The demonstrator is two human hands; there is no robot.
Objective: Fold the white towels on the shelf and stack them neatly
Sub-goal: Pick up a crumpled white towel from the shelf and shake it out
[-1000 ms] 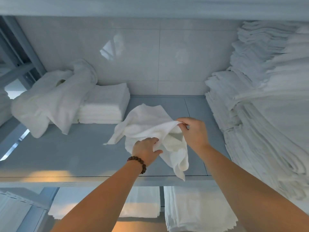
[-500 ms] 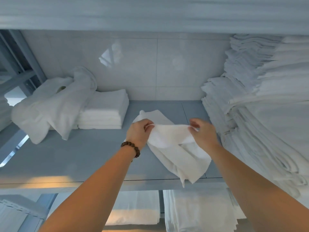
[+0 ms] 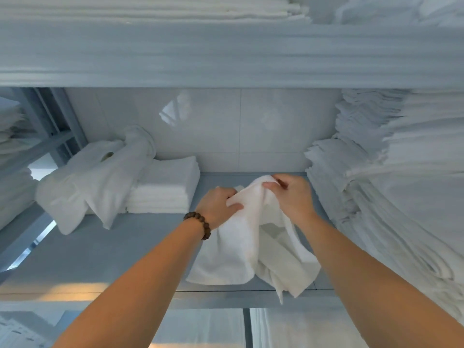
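Pale grey shelving fills the head view. A flat shelf [image 3: 100,259] runs across the lower half, backed at 12 o'clock by a glossy white tiled wall [image 3: 276,126]. An upper shelf board [image 3: 226,54] spans the top and carries more folded white linen [image 3: 150,8].

Near the middle, 2 hands hold 1 white towel [image 3: 241,247] over the shelf. The left hand [image 3: 217,205], with a brown bead bracelet [image 3: 198,223] on its wrist, has its fingers curled round a bunched part of the towel's upper edge. The right hand [image 3: 292,197], just at 2 o'clock of the left, pinches the top of the towel between thumb and fingers. The hands are close together, with only cloth between them. From them the towel hangs in loose folds toward 6 o'clock. Its lower part lies on the shelf, and 1 corner reaches the front lip.

At 9 o'clock of the hands a neat folded stack [image 3: 163,192] sits against the wall. Loose towels [image 3: 95,187] are draped over its left side. At 3 o'clock a tall, uneven pile of linen [image 3: 401,197] rises along the right side. At 6 o'clock, under the shelf, lower-level linen [image 3: 301,330] shows. Grey metal uprights [image 3: 50,116] stand at 10 o'clock.
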